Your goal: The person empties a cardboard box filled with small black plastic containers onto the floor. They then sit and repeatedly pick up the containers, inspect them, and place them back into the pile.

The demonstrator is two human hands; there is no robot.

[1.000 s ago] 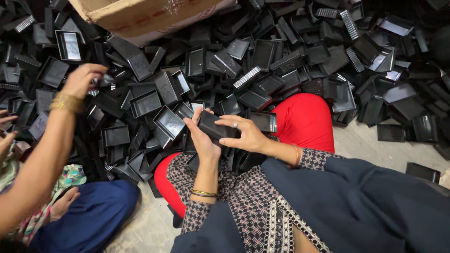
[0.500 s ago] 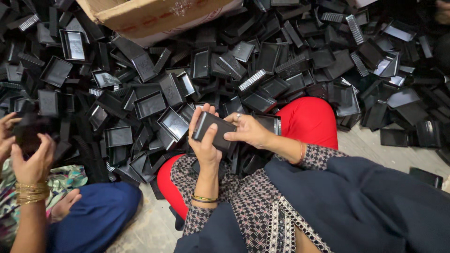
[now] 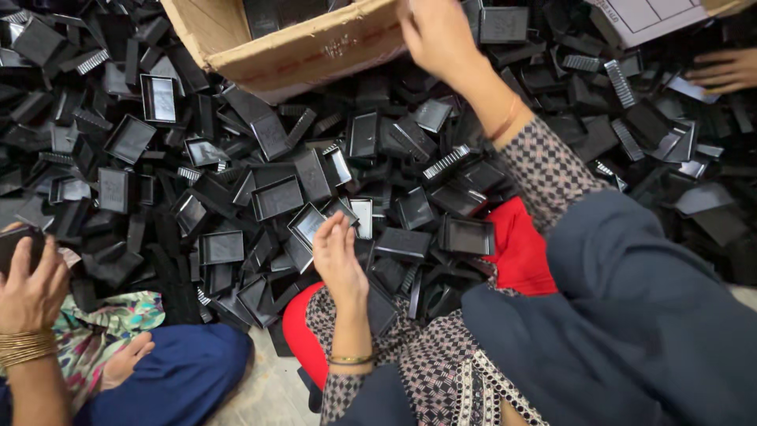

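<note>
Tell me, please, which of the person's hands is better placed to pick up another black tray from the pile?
Left, probably. The left hand hangs open and empty right over the loose black trays, while the right hand is stretched far out at the cardboard box.

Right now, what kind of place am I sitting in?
Probably a small workshop floor where plastic parts get sorted by hand: a big heap of black plastic trays, a cardboard box, and a co-worker's hand beside you.

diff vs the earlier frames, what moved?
The right hand let go of the black tray part and reached up to the cardboard box. The left hand now hangs open over the pile of black parts. The box and pile stayed put.
</note>
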